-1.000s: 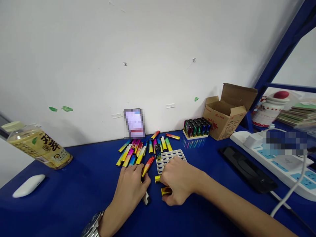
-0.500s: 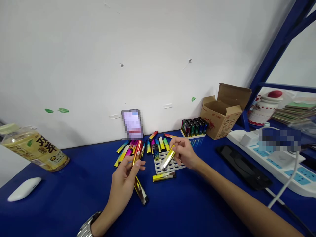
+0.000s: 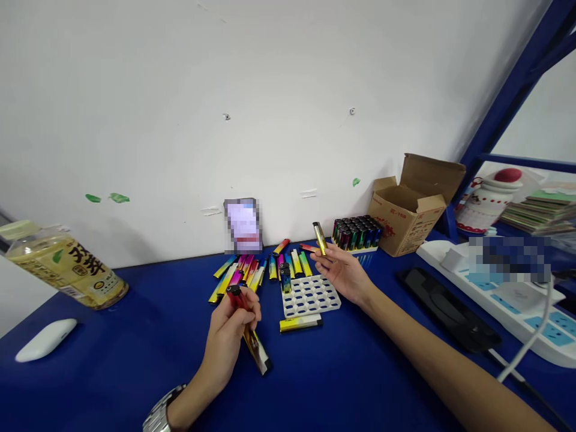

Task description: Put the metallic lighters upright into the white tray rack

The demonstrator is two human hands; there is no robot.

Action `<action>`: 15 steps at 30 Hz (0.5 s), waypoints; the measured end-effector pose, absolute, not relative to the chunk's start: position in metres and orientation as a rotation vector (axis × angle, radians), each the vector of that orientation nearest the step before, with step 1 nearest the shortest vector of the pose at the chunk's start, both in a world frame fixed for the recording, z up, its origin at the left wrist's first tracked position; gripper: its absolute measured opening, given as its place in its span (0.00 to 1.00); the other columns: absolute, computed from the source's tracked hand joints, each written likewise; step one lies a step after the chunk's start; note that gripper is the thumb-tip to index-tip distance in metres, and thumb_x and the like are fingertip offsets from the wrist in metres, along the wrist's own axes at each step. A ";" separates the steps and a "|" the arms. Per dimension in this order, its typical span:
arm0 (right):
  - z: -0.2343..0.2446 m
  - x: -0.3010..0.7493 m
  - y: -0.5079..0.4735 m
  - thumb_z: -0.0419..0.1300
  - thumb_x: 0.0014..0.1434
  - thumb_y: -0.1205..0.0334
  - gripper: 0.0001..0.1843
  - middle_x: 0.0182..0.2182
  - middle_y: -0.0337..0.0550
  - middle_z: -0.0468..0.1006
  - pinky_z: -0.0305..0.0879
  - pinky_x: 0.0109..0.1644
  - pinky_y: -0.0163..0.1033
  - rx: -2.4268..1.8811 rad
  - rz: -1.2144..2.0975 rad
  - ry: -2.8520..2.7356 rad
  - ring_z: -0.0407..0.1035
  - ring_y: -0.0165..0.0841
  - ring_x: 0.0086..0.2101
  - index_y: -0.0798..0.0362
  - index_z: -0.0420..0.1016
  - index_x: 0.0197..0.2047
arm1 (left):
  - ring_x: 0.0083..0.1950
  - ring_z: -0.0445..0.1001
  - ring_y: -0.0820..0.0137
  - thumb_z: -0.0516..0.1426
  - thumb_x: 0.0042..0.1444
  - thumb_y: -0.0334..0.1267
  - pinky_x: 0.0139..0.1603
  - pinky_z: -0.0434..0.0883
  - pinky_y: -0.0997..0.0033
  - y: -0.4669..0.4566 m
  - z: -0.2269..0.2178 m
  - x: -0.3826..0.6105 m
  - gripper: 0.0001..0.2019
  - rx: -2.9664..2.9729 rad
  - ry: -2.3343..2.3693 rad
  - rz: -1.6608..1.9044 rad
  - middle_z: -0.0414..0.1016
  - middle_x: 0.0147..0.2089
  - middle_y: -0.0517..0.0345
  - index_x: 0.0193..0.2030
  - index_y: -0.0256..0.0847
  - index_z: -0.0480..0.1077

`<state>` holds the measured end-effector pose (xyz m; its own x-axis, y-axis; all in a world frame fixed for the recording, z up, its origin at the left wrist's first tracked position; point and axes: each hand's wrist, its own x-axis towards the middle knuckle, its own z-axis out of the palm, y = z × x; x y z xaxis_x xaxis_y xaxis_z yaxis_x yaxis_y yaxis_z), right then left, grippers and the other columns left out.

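Observation:
My left hand [image 3: 225,330] is closed around a red lighter [image 3: 234,296], its dark top tilted toward me. In my right hand [image 3: 345,275], a yellow-and-silver lighter [image 3: 320,237] is pinched between the fingers and points up. That hand hovers by the right edge of a white tray with rows of holes [image 3: 310,312]. One dark blue-green lighter [image 3: 285,281] stands upright at the tray's back left corner. A yellow lighter [image 3: 300,323] lies along the tray's front edge. Below my left hand rests another gold lighter [image 3: 258,354]. Several colourful lighters [image 3: 230,280] are spread out behind.
A tray packed with upright lighters [image 3: 355,234] stands beside an open cardboard box [image 3: 405,222]. A phone [image 3: 243,225] leans on the wall. A black phone [image 3: 445,306] and a power strip [image 3: 549,324] lie at right. At left are a drink bottle [image 3: 67,264] and a white case [image 3: 47,340].
My right hand has lifted from over the tray and turned its lighter upward. The left hand has tipped the red lighter so its dark top shows.

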<state>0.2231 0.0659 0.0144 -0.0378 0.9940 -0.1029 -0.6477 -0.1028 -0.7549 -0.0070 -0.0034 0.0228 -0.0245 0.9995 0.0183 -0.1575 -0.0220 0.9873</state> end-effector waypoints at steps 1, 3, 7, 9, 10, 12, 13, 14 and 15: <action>0.014 0.224 0.066 0.65 0.44 0.67 0.09 0.29 0.39 0.80 0.69 0.39 0.36 -0.762 1.530 -0.668 0.76 0.35 0.38 0.52 0.70 0.31 | 0.24 0.62 0.75 0.56 0.43 0.34 0.24 0.60 0.73 -0.003 0.023 -0.007 0.05 1.092 1.099 1.322 0.66 0.22 0.64 0.29 0.40 0.63; 0.014 0.226 0.067 0.65 0.43 0.66 0.10 0.28 0.39 0.79 0.69 0.40 0.37 -0.801 1.501 -0.757 0.76 0.36 0.36 0.52 0.69 0.29 | 0.21 0.58 0.76 0.55 0.48 0.41 0.23 0.57 0.73 -0.002 0.022 -0.008 0.08 1.117 1.104 1.315 0.61 0.19 0.65 0.25 0.40 0.61; 0.011 0.230 0.071 0.63 0.39 0.68 0.10 0.21 0.37 0.76 0.67 0.33 0.37 -0.863 1.391 -0.842 0.73 0.32 0.25 0.52 0.65 0.26 | 0.17 0.51 0.77 0.48 0.55 0.54 0.20 0.52 0.72 -0.003 0.019 -0.011 0.21 1.171 1.137 1.221 0.54 0.14 0.65 0.19 0.41 0.58; 0.008 0.232 0.074 0.62 0.39 0.67 0.09 0.17 0.33 0.72 0.64 0.28 0.35 -0.888 1.290 -0.863 0.68 0.29 0.20 0.52 0.63 0.23 | 0.16 0.49 0.77 0.49 0.54 0.55 0.19 0.49 0.73 -0.003 0.016 -0.014 0.23 1.162 1.182 1.197 0.51 0.13 0.66 0.17 0.42 0.56; 0.006 0.232 0.075 0.61 0.39 0.66 0.08 0.15 0.32 0.70 0.63 0.26 0.35 -0.902 1.242 -0.871 0.65 0.28 0.18 0.52 0.63 0.22 | 0.16 0.48 0.78 0.50 0.53 0.55 0.19 0.48 0.74 -0.004 0.015 -0.015 0.23 1.160 1.199 1.195 0.50 0.13 0.67 0.16 0.42 0.55; 0.002 0.233 0.078 0.59 0.39 0.66 0.06 0.13 0.32 0.67 0.60 0.24 0.34 -0.934 1.169 -0.901 0.63 0.27 0.17 0.52 0.63 0.21 | 0.16 0.46 0.79 0.52 0.52 0.54 0.18 0.48 0.74 -0.005 0.014 -0.017 0.23 1.153 1.210 1.199 0.48 0.12 0.68 0.14 0.42 0.54; 0.000 0.233 0.078 0.57 0.40 0.66 0.04 0.12 0.32 0.66 0.59 0.23 0.33 -0.952 1.148 -0.930 0.62 0.27 0.16 0.52 0.63 0.20 | 0.15 0.46 0.79 0.52 0.52 0.53 0.18 0.48 0.75 -0.006 0.014 -0.017 0.23 1.149 1.206 1.202 0.47 0.12 0.68 0.14 0.43 0.53; -0.002 0.233 0.079 0.56 0.40 0.66 0.02 0.12 0.32 0.66 0.57 0.22 0.33 -0.972 1.138 -0.971 0.61 0.26 0.15 0.52 0.65 0.21 | 0.15 0.46 0.79 0.51 0.52 0.53 0.18 0.49 0.75 -0.007 0.014 -0.016 0.22 1.145 1.201 1.200 0.47 0.12 0.68 0.15 0.43 0.53; -0.003 0.232 0.079 0.55 0.40 0.65 0.01 0.11 0.32 0.65 0.55 0.20 0.33 -0.995 1.130 -1.017 0.59 0.26 0.14 0.53 0.66 0.22 | 0.15 0.46 0.79 0.50 0.53 0.53 0.17 0.49 0.75 -0.008 0.014 -0.016 0.22 1.143 1.200 1.195 0.47 0.12 0.68 0.15 0.43 0.52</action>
<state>0.2322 0.0787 -0.0030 0.1295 0.9844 0.1191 -0.2223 0.1458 -0.9640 -0.0156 -0.0083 0.0144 0.0007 0.9989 -0.0474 -0.0429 0.0474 0.9980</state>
